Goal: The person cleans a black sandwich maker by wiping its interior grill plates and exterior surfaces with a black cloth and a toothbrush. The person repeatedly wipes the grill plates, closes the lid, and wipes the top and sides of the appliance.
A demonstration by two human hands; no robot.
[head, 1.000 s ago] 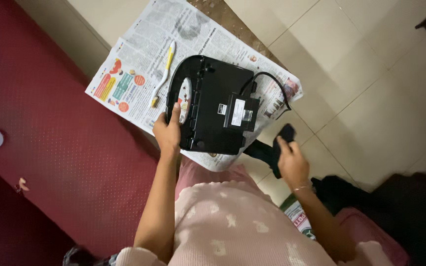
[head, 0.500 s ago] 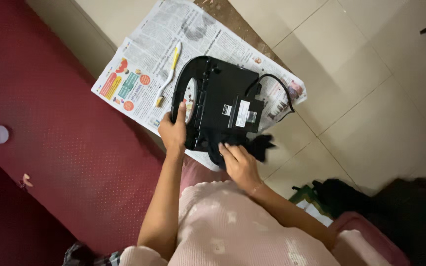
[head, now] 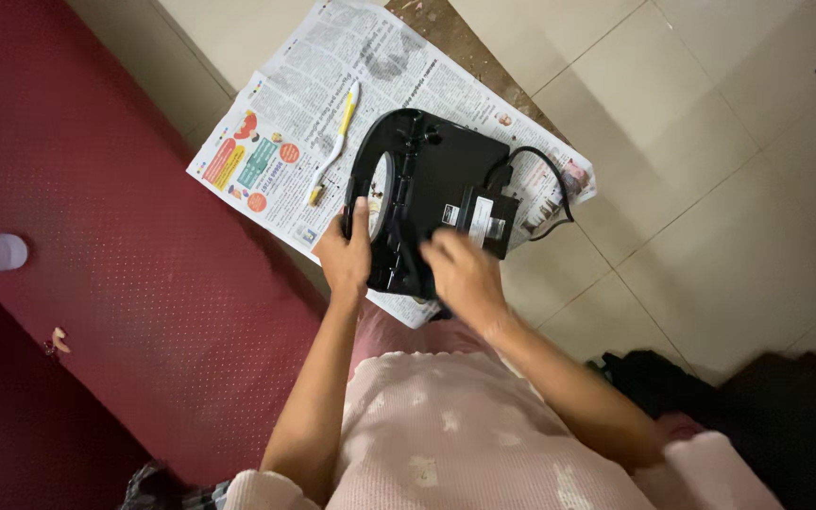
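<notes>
- Left hand (head: 346, 257) is gripping the rounded handle end of the black appliance (head: 436, 194), thumb lying on top and fingers curling under the edge, in the head view.
- Right hand (head: 465, 274) is resting palm-down on the near edge of the appliance; it is blurred, and I cannot tell whether it is closing on anything, though a bit of dark material is showing just under the wrist.
- The appliance is lying upside down on a sheet of newspaper (head: 285, 123) covering a small table (head: 446, 33), its black cord (head: 545, 175) looping off the far side.
- A white and yellow brush (head: 335, 142) is lying on the newspaper just beside the handle.
- A red carpet (head: 96, 264) is covering the floor to the left, pale tiles (head: 710, 161) to the right.
- Risk, as I judge it: the appliance is sitting near the table's edge on loose paper, so a hard push could be sliding it off; the trailing cord could be snagging.
</notes>
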